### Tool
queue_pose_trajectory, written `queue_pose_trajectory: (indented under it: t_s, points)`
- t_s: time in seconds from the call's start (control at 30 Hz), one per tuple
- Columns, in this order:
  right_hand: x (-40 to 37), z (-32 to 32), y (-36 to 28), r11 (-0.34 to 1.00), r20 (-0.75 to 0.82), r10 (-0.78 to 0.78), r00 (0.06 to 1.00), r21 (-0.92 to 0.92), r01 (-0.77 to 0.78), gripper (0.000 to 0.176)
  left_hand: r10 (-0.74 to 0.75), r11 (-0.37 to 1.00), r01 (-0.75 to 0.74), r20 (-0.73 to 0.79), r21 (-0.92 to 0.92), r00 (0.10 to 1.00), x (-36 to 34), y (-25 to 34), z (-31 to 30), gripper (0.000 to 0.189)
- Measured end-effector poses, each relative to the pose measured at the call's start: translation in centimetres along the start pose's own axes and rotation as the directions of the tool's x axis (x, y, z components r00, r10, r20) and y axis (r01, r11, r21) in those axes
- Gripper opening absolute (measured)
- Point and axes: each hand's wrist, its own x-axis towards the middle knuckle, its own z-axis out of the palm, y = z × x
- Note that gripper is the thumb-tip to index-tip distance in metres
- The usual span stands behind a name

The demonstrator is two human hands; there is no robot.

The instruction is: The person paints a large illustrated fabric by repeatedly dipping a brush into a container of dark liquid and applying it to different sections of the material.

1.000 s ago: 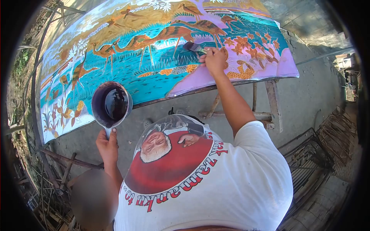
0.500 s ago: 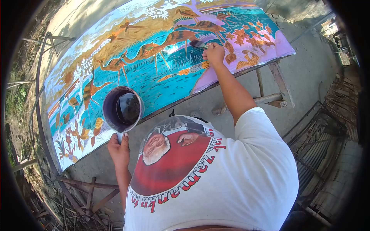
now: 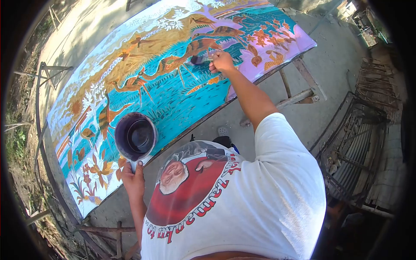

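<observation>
My left hand (image 3: 132, 178) grips the handle of a purple-stained cup (image 3: 134, 136) with dark dye in it, held over the near edge of a long painted cloth (image 3: 164, 91). The cloth shows orange birds, turquoise water, flowers and a violet corner. My right hand (image 3: 222, 62) holds a paintbrush (image 3: 200, 59) whose dark bristles touch the cloth beside a bird's legs. My right arm reaches out over the cloth's near edge.
The cloth is stretched on a frame carried by wooden trestles (image 3: 299, 93) on a concrete floor. A metal grate (image 3: 355, 143) and stacked slats lie on the right. Sticks and wooden bars (image 3: 104, 234) lie at the lower left. Grass borders the far left.
The view has shifted, so the cloth appears turned more to the left. My right hand and the brush moved left along the cloth toward the bird. The cup sits lower in view.
</observation>
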Motion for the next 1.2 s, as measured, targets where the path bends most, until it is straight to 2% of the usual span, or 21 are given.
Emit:
queue_pose_trajectory:
  t_s: [0.07, 0.13, 0.17, 0.23, 0.27, 0.3, 0.37, 0.43, 0.53, 0.57, 0.63, 0.73, 0.77, 0.83, 0.9, 0.97, 1.03, 1.1, 1.13, 1.17, 1.2]
  points:
    - [0.0, -0.2, -0.1, 0.999, 0.036, -0.022, 0.999, -0.027, 0.023, 0.026, -0.032, 0.998, 0.033, 0.003, -0.044, 0.999, 0.4, -1.4, -1.0, 0.029]
    - [3.1, -2.7, 1.8, 0.987, -0.346, -0.047, 0.937, 0.127, 0.096, 0.026, 0.207, 0.937, -0.197, -0.002, 0.287, 0.978, 1.5, -4.4, -2.2, 0.027]
    - [4.3, -4.4, 2.5, 0.993, -0.468, -0.057, 0.882, 0.066, 0.099, 0.026, 0.218, 0.936, -0.211, 0.007, 0.283, 0.976, 1.6, -4.3, -2.4, 0.027]
    - [4.5, -5.6, 2.7, 0.991, -0.511, -0.016, 0.860, 0.106, 0.082, 0.026, 0.128, 0.981, -0.131, 0.032, 0.143, 0.991, 1.6, -3.9, -2.6, 0.028]
    - [4.4, -6.1, 3.0, 0.987, -0.539, 0.036, 0.842, 0.152, 0.055, 0.026, 0.137, 0.979, -0.142, 0.045, 0.145, 0.990, 1.7, -4.1, -2.9, 0.028]
    - [3.3, -5.5, 2.6, 0.994, -0.440, 0.057, 0.896, 0.106, -0.011, 0.026, 0.117, 0.981, -0.122, 0.046, 0.147, 0.992, 1.8, -4.4, -3.2, 0.028]
    - [-0.5, -3.2, 1.9, 0.996, -0.212, 0.025, 0.977, 0.088, -0.007, 0.025, 0.101, 0.984, -0.109, 0.062, 0.144, 0.993, 2.1, -3.9, -3.0, 0.028]
    - [-5.1, -1.7, 0.5, 0.992, 0.083, 0.120, 0.989, 0.016, -0.122, 0.026, 0.016, 0.994, -0.024, 0.078, 0.110, 0.997, 1.9, -2.5, -2.6, 0.033]
    - [-9.0, -3.8, 0.1, 0.992, 0.136, 0.107, 0.985, -0.085, -0.096, 0.027, 0.006, 0.986, -0.025, 0.115, 0.168, 0.993, 2.3, -2.2, -2.3, 0.031]
    - [-8.6, -5.8, 0.7, 0.994, -0.003, 0.072, 0.997, -0.077, -0.072, 0.027, 0.005, 0.980, -0.029, 0.127, 0.195, 0.992, 2.5, -2.1, -2.0, 0.030]
    - [-7.4, -10.6, 1.9, 0.924, -0.289, -0.156, 0.945, -0.381, 0.036, 0.028, 0.009, 0.968, -0.045, 0.144, 0.248, 0.990, 2.8, -1.9, -1.2, 0.028]
    - [-8.6, -12.2, 2.5, 0.970, -0.434, -0.116, 0.894, -0.245, 0.007, 0.026, 0.085, 0.991, -0.103, 0.186, 0.090, 0.979, 2.9, -0.7, 0.7, 0.024]
    - [-9.8, -11.6, 2.1, 0.969, -0.431, -0.118, 0.895, -0.245, 0.009, 0.026, 0.085, 0.991, -0.102, 0.183, 0.089, 0.980, 3.1, -0.5, 1.3, 0.024]
    - [-13.8, -8.6, -0.5, 0.983, -0.074, 0.067, 0.995, -0.168, -0.079, 0.027, 0.094, 0.988, -0.118, 0.220, 0.101, 0.971, 3.6, -0.2, 2.3, 0.024]
    - [-16.1, -7.1, -2.8, 0.979, 0.032, -0.019, 0.999, -0.200, 0.025, 0.026, 0.146, 0.970, -0.187, 0.247, 0.154, 0.958, 3.9, 0.5, 3.3, 0.025]
    - [-18.4, -6.0, -6.0, 0.978, 0.093, -0.195, 0.976, -0.050, 0.200, 0.025, 0.202, 0.945, -0.260, 0.274, 0.196, 0.940, 4.2, 1.0, 4.7, 0.026]
    - [-20.7, -5.1, -9.3, 0.956, 0.260, -0.288, 0.922, 0.018, 0.294, 0.023, 0.244, 0.914, -0.321, 0.296, 0.248, 0.924, 4.5, 1.7, 5.7, 0.028]
    - [-23.0, -3.8, -12.2, 0.903, 0.464, -0.359, 0.810, -0.047, 0.427, 0.022, 0.239, 0.905, -0.331, 0.324, 0.267, 0.915, 4.7, 2.9, 6.4, 0.029]
    - [-22.8, -2.6, -11.5, 0.906, 0.460, -0.355, 0.814, -0.045, 0.421, 0.022, 0.244, 0.896, -0.346, 0.345, 0.277, 0.907, 4.7, 3.4, 6.8, 0.029]
    - [-22.3, -1.0, -9.9, 0.680, 0.526, -0.562, 0.638, -0.146, 0.719, 0.021, 0.240, 0.896, -0.346, 0.351, 0.279, 0.905, 4.7, 3.9, 7.2, 0.029]
    - [-21.9, -0.2, -8.3, 0.350, 0.615, -0.679, 0.401, -0.209, 0.913, 0.021, 0.256, 0.888, -0.365, 0.359, 0.279, 0.897, 4.5, 4.4, 7.7, 0.029]
